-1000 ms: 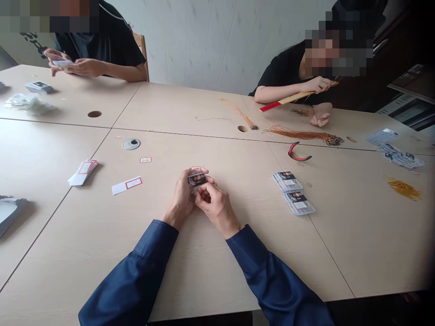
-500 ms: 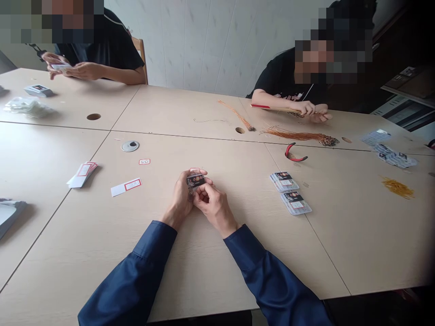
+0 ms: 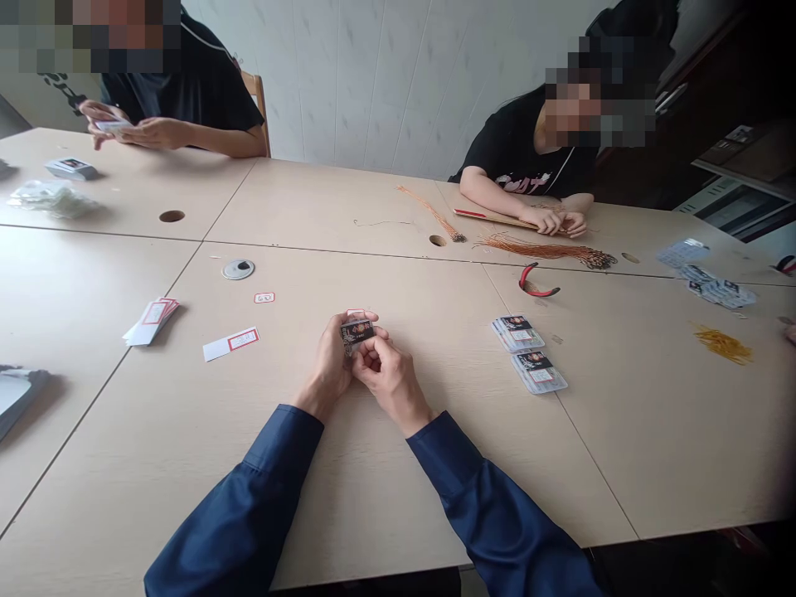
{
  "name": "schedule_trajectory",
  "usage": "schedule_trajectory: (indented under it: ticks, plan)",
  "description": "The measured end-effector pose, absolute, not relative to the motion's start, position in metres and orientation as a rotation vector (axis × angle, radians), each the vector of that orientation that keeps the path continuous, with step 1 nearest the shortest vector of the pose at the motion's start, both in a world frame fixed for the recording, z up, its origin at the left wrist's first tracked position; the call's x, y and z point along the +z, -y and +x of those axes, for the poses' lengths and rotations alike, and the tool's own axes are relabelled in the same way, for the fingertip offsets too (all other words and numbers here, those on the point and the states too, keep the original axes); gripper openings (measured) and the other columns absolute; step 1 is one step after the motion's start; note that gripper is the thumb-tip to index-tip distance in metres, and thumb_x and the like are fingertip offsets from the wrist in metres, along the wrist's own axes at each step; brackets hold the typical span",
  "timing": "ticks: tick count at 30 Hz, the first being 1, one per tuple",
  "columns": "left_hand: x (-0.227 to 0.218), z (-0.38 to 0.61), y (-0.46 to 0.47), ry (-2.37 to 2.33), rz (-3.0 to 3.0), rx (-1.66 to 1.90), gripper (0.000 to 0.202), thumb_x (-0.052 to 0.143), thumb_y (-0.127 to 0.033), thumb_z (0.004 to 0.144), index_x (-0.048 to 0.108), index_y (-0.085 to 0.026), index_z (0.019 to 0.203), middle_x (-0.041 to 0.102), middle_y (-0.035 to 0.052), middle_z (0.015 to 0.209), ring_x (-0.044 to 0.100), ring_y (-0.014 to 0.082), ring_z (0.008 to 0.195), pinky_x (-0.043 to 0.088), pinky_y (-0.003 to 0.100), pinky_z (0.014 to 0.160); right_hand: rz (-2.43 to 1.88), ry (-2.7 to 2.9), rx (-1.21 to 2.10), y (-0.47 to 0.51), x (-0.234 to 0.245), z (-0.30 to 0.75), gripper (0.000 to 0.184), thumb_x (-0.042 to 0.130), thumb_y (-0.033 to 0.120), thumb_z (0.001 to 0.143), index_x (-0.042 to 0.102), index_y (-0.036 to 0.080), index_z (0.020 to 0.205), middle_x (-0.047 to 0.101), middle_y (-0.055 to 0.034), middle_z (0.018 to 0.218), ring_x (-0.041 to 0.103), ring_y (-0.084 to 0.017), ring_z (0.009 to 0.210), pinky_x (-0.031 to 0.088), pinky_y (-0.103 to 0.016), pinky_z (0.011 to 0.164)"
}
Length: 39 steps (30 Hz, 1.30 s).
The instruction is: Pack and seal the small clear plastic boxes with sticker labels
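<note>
Both my hands sit together over the middle of the pale wood table (image 3: pixel 398 464). My left hand (image 3: pixel 329 365) holds a small transparent packet with a black label (image 3: pixel 357 332), its fingers wrapped over the top edge. My right hand (image 3: pixel 389 377) pinches the packet's lower edge. Dark blue sleeves run back from both wrists. To the right lie two transparent packs with black labels (image 3: pixel 517 334) (image 3: pixel 538 372). To the left are a white card with a red frame (image 3: pixel 230 344) and a small stack of similar cards (image 3: pixel 152 320).
Red-handled pliers (image 3: pixel 535 282) and bundles of copper wire (image 3: pixel 547 250) lie ahead. A co-worker's hands (image 3: pixel 553 220) rest on a flat strip at the far right. Another person's hands (image 3: pixel 133 128) handle a card at the far left. Loose gold strands (image 3: pixel 723 345) lie right.
The co-worker at the far right has lowered the strip onto the table and rests both arms there. My hands and the packet have barely moved, and the view has shifted slightly.
</note>
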<state>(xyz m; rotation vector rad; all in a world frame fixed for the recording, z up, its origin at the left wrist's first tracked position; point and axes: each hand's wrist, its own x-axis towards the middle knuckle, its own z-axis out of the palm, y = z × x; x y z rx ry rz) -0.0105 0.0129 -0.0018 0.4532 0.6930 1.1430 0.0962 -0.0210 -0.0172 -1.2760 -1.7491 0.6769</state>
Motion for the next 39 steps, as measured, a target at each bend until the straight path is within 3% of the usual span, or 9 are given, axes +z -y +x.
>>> schedule_trajectory:
  ticks: [6,12,17,39]
  plan:
    - [-0.007,-0.010,-0.015,-0.660,0.427,1.193,0.021,0.052,-0.030,0.079,0.065,-0.014,0.085,0.070,0.0072,0.075,0.068,0.0180,0.064,0.053,0.026,0.061,-1.279,1.709,0.741,0.021,-0.016,0.098,0.010,0.054,0.029,0.087,0.055,0.021,0.081,0.064,0.0005,0.070,0.062,-0.014,0.059,0.051,-0.025,0.061]
    - [-0.005,-0.011,-0.013,-0.679,0.429,1.158,0.024,0.052,-0.034,0.079,0.064,-0.015,0.088,0.069,0.0083,0.074,0.068,0.0221,0.065,0.053,0.030,0.059,-1.273,1.717,0.731,0.024,-0.012,0.098,0.015,0.058,0.033,0.086,0.057,0.022,0.077,0.065,-0.0002,0.073,0.060,-0.013,0.057,0.051,-0.025,0.058]
    - [0.000,-0.010,-0.011,-0.668,0.429,1.139,0.023,0.051,-0.036,0.080,0.061,-0.016,0.087,0.068,0.0074,0.072,0.064,0.0198,0.058,0.054,0.033,0.062,-1.296,1.796,0.641,0.022,-0.015,0.095,0.016,0.057,0.029,0.086,0.053,0.023,0.072,0.064,-0.0010,0.072,0.059,-0.014,0.061,0.050,-0.026,0.059]
    - [0.004,-0.008,-0.010,-0.730,0.432,1.168,0.020,0.050,-0.029,0.077,0.062,-0.016,0.086,0.069,0.0080,0.072,0.069,0.0225,0.067,0.053,0.030,0.061,-1.276,1.725,0.738,0.020,-0.014,0.095,0.013,0.056,0.027,0.084,0.051,0.022,0.072,0.061,0.0011,0.068,0.058,-0.013,0.057,0.048,-0.024,0.059]
